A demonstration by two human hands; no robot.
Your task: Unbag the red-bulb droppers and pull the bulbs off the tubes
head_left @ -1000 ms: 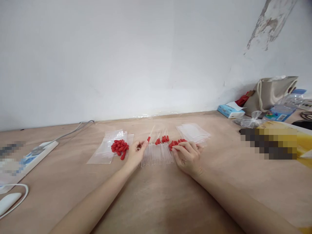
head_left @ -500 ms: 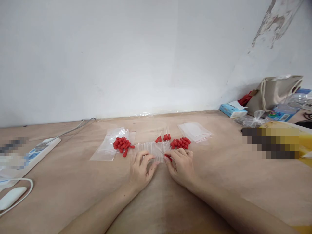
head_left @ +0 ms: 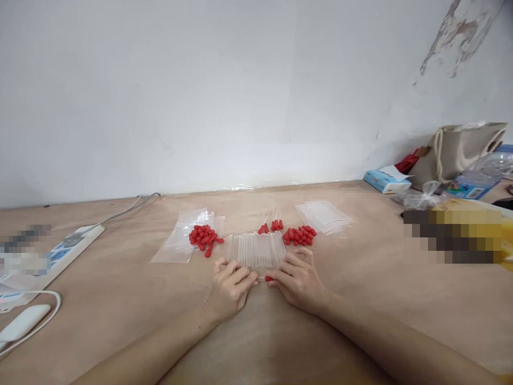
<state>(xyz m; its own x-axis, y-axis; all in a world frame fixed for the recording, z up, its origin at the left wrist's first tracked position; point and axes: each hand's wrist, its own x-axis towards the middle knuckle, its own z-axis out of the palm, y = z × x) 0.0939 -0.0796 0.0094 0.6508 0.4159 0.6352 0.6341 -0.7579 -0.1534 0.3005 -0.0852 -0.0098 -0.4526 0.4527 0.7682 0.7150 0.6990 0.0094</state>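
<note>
My left hand (head_left: pixel 231 286) is closed, pinching a thin clear dropper tube (head_left: pixel 261 278). My right hand (head_left: pixel 300 283) pinches a red rubber bulb (head_left: pixel 268 278), which meets the tube's right end between my fingertips. How far the tube sits inside the bulb cannot be made out. Just beyond both hands lies a row of clear tubes (head_left: pixel 256 249), side by side. One heap of red bulbs (head_left: pixel 203 237) is to its left and another heap of bulbs (head_left: pixel 299 236) to its right. Behind the row are several droppers (head_left: pixel 276 225) with red bulbs on their ends.
Clear plastic bags (head_left: pixel 172 247) lie under the left heap, and more bags (head_left: pixel 326 218) at the back right. On the left are a power strip (head_left: pixel 86 235) and a white corded device (head_left: pixel 26 322). A tissue pack (head_left: pixel 387 182) and a beige bag (head_left: pixel 460 152) stand far right.
Both hands have come nearer to me, off the row of tubes. The left fingers have closed on a tube, and the tube and red bulb are now lined up level between the hands.
</note>
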